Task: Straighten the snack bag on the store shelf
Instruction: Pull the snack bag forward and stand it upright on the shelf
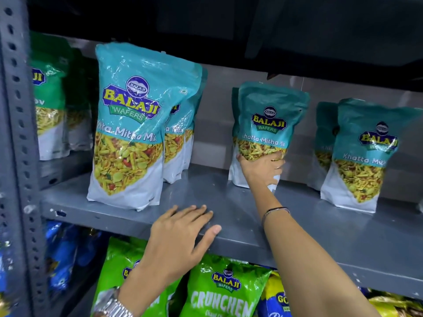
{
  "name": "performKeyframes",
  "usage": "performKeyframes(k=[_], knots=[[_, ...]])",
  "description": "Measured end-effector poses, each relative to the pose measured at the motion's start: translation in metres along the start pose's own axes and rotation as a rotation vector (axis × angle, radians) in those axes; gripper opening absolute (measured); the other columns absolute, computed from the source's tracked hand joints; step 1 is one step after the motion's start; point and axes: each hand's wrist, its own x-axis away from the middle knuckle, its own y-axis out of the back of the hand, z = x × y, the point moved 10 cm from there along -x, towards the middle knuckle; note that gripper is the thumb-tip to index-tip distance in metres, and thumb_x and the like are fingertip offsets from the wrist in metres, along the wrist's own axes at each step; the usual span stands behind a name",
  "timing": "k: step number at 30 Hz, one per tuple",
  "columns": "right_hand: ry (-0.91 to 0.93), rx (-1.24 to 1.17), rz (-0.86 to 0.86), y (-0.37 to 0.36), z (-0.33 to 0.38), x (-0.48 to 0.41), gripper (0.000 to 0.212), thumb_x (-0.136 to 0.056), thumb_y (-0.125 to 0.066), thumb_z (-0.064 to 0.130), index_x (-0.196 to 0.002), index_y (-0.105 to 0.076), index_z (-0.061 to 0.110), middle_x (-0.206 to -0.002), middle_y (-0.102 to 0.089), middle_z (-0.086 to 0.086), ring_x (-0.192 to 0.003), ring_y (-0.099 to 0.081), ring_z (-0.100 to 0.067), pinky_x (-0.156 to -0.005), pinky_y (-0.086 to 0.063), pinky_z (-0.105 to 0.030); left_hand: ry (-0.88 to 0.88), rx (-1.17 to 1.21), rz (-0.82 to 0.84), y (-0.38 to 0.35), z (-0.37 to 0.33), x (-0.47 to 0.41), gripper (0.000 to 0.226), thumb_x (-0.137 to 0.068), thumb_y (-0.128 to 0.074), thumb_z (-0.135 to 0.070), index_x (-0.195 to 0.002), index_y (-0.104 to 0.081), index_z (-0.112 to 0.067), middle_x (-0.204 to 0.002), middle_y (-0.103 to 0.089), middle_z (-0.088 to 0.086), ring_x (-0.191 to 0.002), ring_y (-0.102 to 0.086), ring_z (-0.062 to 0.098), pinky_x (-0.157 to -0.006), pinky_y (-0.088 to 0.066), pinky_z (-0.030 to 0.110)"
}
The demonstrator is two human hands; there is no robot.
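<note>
A teal and white snack bag [270, 120] marked Khatta Mitha Mix stands upright in the middle of the grey metal shelf [229, 202], with another bag close behind it. My right hand [263, 169] reaches in and grips the bag's lower front, fingers spread over its clear window. My left hand [183, 234] rests flat on the shelf's front edge with fingers apart and holds nothing.
A larger bag of the same mix [135, 124] stands at the left front with more behind it. Two similar bags [361, 156] stand at the right. Green bags [50, 97] sit far left. A perforated steel upright [16, 133] borders the left. Green snack packs [222, 291] fill the shelf below.
</note>
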Motion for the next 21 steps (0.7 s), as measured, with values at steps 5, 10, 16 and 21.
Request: performKeyframes(k=[5,10,16,21], knots=[[0.009,0.016,-0.043,-0.003,0.0,0.0,0.124,-0.065,-0.082,0.048,-0.151,-0.003,0.004,-0.155,-0.016,-0.019,-0.142,-0.018,-0.041,-0.106,-0.029,-0.062,-0.016,-0.011,-0.04,0.0,-0.001,0.0,0.067,-0.098,-0.016,-0.054,-0.1,-0.074,-0.021,-0.105,-0.072,-0.003,-0.098,-0.066,0.014,-0.087,-0.047,0.038],[0.042,0.047,-0.082,-0.001,0.002,0.001,0.125,-0.063,-0.082,0.049,-0.15,-0.005,0.003,-0.146,-0.028,-0.02,-0.137,-0.029,-0.04,-0.1,-0.039,-0.061,-0.027,-0.014,-0.087,0.004,-0.002,0.0,0.067,-0.098,-0.016,-0.053,-0.098,-0.075,-0.021,-0.103,-0.072,-0.003,-0.096,-0.067,0.015,-0.085,-0.049,0.038],[0.068,0.03,-0.079,0.005,0.002,0.004,0.124,-0.062,-0.083,0.048,-0.149,-0.009,0.002,-0.144,-0.031,-0.021,-0.134,-0.033,-0.039,-0.1,-0.041,-0.058,-0.011,-0.008,-0.091,0.005,-0.002,-0.002,0.065,-0.098,-0.017,-0.051,-0.097,-0.075,-0.021,-0.102,-0.073,-0.002,-0.096,-0.067,0.016,-0.084,-0.049,0.037],[0.09,0.028,-0.05,0.012,0.002,0.011,0.123,-0.063,-0.084,0.047,-0.149,-0.01,0.001,-0.142,-0.032,-0.021,-0.132,-0.035,-0.04,-0.1,-0.041,-0.054,-0.002,-0.022,-0.078,0.005,-0.002,-0.002,0.047,-0.09,-0.037,-0.046,-0.096,-0.075,-0.019,-0.101,-0.073,-0.001,-0.095,-0.067,0.017,-0.083,-0.05,0.037]])
